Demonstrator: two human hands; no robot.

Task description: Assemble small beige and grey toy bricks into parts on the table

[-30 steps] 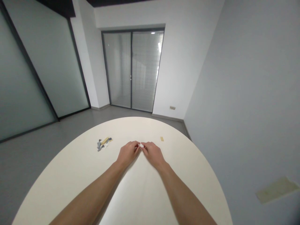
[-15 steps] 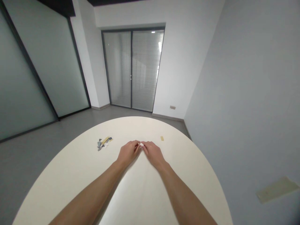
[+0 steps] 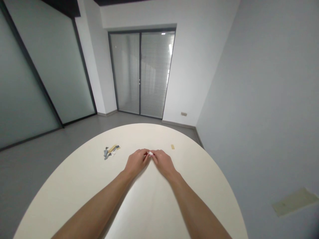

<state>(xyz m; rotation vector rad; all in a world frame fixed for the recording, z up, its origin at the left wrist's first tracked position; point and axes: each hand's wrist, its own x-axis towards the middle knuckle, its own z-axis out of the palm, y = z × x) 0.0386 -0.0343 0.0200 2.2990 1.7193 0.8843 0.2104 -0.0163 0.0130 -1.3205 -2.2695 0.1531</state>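
Note:
Over the middle of the round white table [image 3: 147,212], my left hand [image 3: 136,161] and my right hand [image 3: 162,162] meet at the fingertips. Both are closed on a small white piece [image 3: 150,153], gripped between them from either side. A bit of dark red shows by the left fingertips; what it belongs to cannot be made out. Fingers cover most of the white piece, so its kind is hidden. Left of my hands lies a loose pile of small building pieces [image 3: 111,151], grey, yellow, white and dark.
A flat yellowish piece [image 3: 172,146] lies on the table right of my hands. Beyond the table's far edge are grey floor, a glass door with blinds [image 3: 141,73] and white walls. Frosted panels [image 3: 50,59] stand at left. A strip of tape [image 3: 295,201] is on the right wall.
Hardly anything differs. The fingertips and the white piece have shifted very slightly; both hands keep their hold and the pile lies as before.

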